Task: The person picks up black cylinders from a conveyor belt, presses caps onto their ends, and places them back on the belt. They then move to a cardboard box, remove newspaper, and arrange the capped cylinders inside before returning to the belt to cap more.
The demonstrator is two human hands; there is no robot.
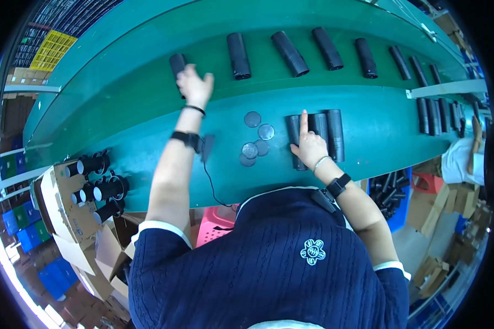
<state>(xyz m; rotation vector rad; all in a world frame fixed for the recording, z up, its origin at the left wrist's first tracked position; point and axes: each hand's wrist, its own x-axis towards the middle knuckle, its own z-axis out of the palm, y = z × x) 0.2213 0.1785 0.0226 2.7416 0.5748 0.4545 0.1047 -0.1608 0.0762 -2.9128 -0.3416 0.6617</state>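
At the far left of the bench, my left hand [196, 86] is over the lower part of a black cylinder [178, 63], its thumb spread away from it. Part of that cylinder is hidden behind the hand; I cannot tell whether they touch. My right hand [312, 148] rests over black perforated cylinders lying side by side, among them a middle one [318, 126] and a right one [335, 134]. Its index finger points forward and its thumb sticks out left. Between my hands lie several dark round discs [252, 119], some overlapping.
Further black cylinders [239, 56] lie spaced along the green belt [214, 46]. A cardboard box [66, 203] with black-and-white cylindrical parts stands at left. Right of me are a blue bin [402, 211] of black parts and another person [464, 156]. A cable [210, 183] crosses the bench.
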